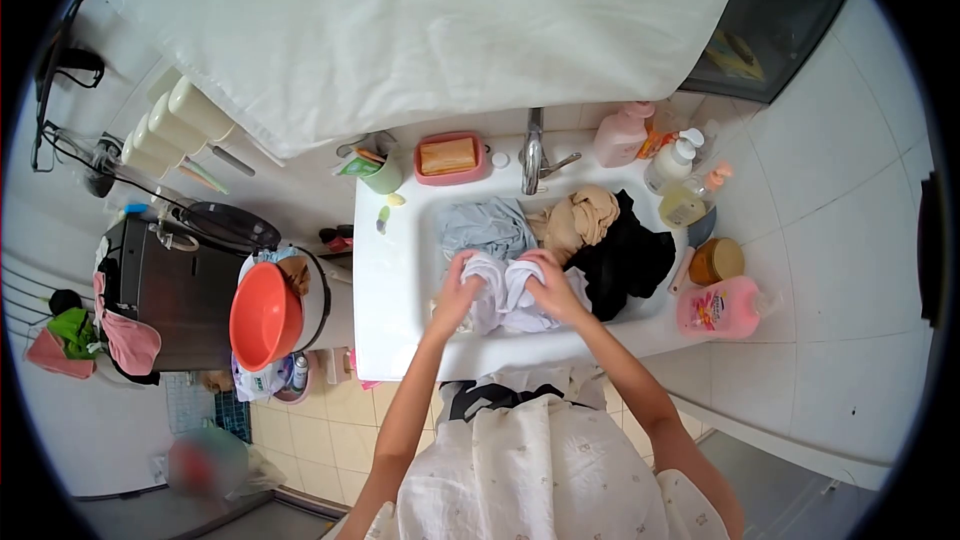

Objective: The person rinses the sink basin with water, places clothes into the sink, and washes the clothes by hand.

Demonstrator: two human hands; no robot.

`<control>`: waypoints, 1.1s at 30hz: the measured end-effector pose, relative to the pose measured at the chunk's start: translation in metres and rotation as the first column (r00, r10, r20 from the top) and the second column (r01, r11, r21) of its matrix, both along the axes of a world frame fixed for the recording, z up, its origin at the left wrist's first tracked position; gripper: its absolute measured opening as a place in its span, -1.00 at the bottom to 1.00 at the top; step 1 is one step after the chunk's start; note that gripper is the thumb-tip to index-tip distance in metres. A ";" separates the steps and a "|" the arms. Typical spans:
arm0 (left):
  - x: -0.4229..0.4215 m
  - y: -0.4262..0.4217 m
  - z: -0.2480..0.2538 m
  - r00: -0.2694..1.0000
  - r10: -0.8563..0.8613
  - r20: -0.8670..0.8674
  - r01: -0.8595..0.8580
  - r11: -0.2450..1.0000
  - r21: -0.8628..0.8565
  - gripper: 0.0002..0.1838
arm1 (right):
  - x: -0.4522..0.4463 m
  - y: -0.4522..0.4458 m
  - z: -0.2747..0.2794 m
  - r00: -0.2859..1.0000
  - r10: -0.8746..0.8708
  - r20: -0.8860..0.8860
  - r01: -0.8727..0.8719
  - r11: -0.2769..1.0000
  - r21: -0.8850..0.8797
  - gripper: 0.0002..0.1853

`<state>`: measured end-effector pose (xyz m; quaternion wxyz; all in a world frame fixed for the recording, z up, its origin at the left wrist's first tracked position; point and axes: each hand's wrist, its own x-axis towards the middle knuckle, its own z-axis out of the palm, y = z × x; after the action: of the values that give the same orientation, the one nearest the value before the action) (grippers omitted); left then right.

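Note:
A bunched white garment [512,290] lies in the front of the white sink [395,270]. My left hand [458,292] grips its left side and my right hand [548,285] grips its right side, fingers curled into the cloth. Behind it rests a light blue garment [487,227], with a beige garment [580,218] to its right. A black garment [622,258] is heaped at the sink's right side, close to my right hand. Above the beige cloth stands the metal faucet [533,152]. The fingertips are partly hidden in the white folds.
On the sink's back ledge are a soap bar [447,156] in a pink dish and a green cup [382,176]. Pump bottles [668,168], a brown jar [717,261] and a pink bottle [718,308] line the right edge. An orange basin [265,317] sits at left.

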<state>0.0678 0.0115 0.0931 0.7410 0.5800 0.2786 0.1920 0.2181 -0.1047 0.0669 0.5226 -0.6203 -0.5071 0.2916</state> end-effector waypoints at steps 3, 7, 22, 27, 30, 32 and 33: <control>0.007 -0.011 -0.065 0.950 0.168 -0.264 0.056 0.740 0.670 -0.47 | -0.032 -0.006 -0.050 0.798 -0.238 0.553 0.409 0.888 -0.208 -0.37; 0.003 -0.037 -0.086 0.789 0.208 -0.579 0.382 0.572 0.726 -0.32 | -0.044 -0.006 -0.065 0.755 -0.070 0.652 0.374 0.863 -0.341 -0.30; 0.052 0.041 -0.179 0.552 -0.017 -0.833 0.640 0.650 0.410 -0.35 | -0.002 0.059 -0.101 0.636 -0.068 0.769 0.477 0.818 -0.321 -0.52; 0.064 0.060 -0.152 0.388 -0.262 -0.884 0.872 0.415 0.260 -0.35 | 0.005 0.066 -0.110 0.733 -0.175 0.657 0.458 0.841 -0.288 -0.61; 0.068 0.055 -0.159 0.511 -0.187 -0.839 0.711 0.640 0.291 -0.38 | 0.018 0.073 -0.106 0.792 0.013 0.611 0.376 0.778 -0.503 -0.65; 0.068 0.055 -0.174 0.596 -0.062 -0.801 0.523 0.786 0.328 -0.40 | 0.023 0.076 -0.127 0.780 0.041 0.625 0.324 0.828 -0.458 -0.66; 0.067 0.059 -0.184 0.597 -0.104 -0.796 0.542 0.783 0.305 -0.43 | 0.027 0.078 -0.142 0.767 0.075 0.637 0.261 0.870 -0.418 -0.66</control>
<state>0.1353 0.0704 -0.0912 0.3980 0.8247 0.3773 -0.1380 0.2449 -0.0268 -0.0752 0.1628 -0.8169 -0.5311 0.1549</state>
